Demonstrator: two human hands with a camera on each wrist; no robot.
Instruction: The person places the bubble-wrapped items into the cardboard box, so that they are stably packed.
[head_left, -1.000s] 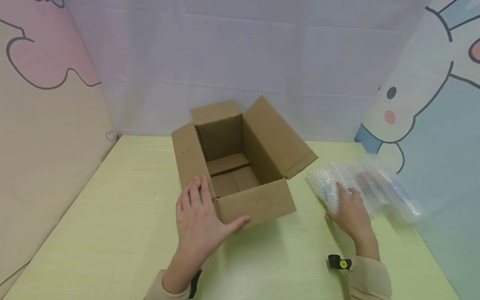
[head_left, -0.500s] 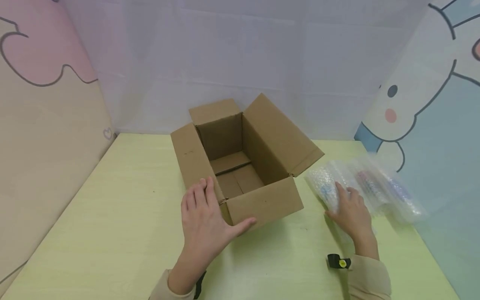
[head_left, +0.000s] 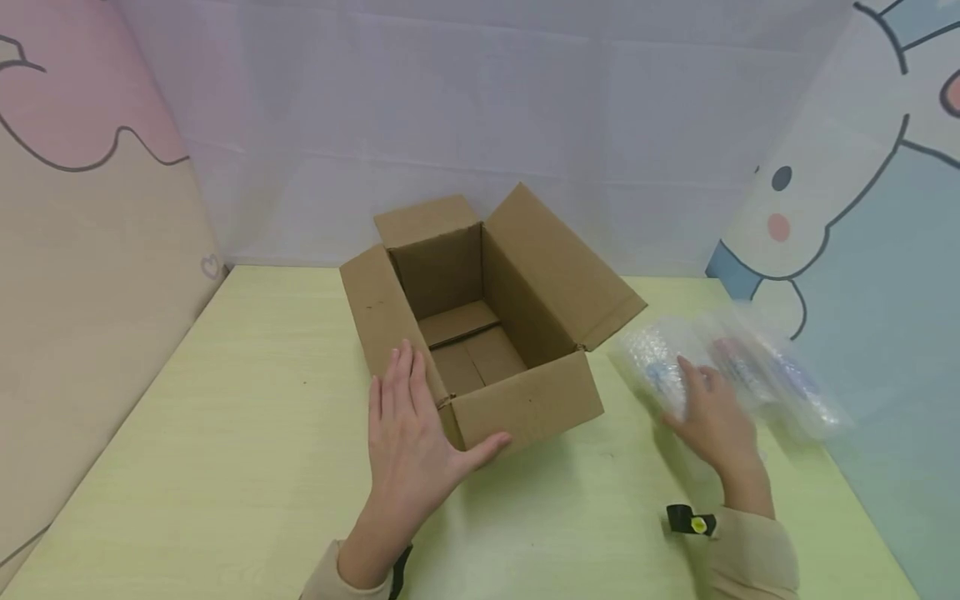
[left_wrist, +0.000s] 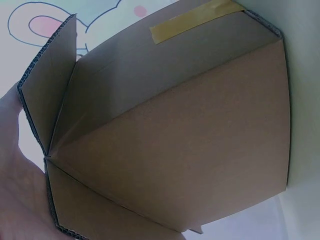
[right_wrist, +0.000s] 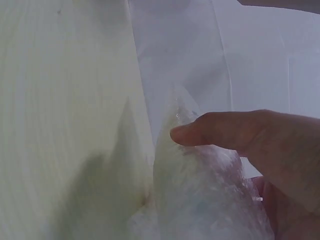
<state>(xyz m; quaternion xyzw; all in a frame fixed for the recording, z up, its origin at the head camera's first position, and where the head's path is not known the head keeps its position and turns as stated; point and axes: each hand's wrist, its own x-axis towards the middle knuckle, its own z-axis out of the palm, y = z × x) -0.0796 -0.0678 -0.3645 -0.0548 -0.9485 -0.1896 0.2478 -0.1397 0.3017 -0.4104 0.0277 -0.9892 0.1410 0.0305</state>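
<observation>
An open cardboard box [head_left: 480, 358] stands mid-table with its flaps spread, and its inside shows bare. My left hand [head_left: 412, 450] rests against the box's near left corner, fingers straight along the left flap and thumb out by the front flap. In the left wrist view, the box's outer side [left_wrist: 175, 145] and a strip of tape [left_wrist: 195, 20] show. On the right, my right hand [head_left: 716, 425] grips a bubble-wrapped package [head_left: 655, 367] with faint blue marks. The thumb [right_wrist: 215, 130] presses on the wrap in the right wrist view; the other fingers are mostly hidden behind it.
Further right lie two more bubble-wrapped packages, one with a reddish item [head_left: 738, 367] and one with a purple-blue item [head_left: 798, 379]. A white curtain [head_left: 465, 108] closes off the back of the table [head_left: 247, 433], and printed panels stand on both sides.
The box and my left hand have shifted slightly right since the first frame. Just now my right hand has moved a little right, and the gripped package has shifted with it.
</observation>
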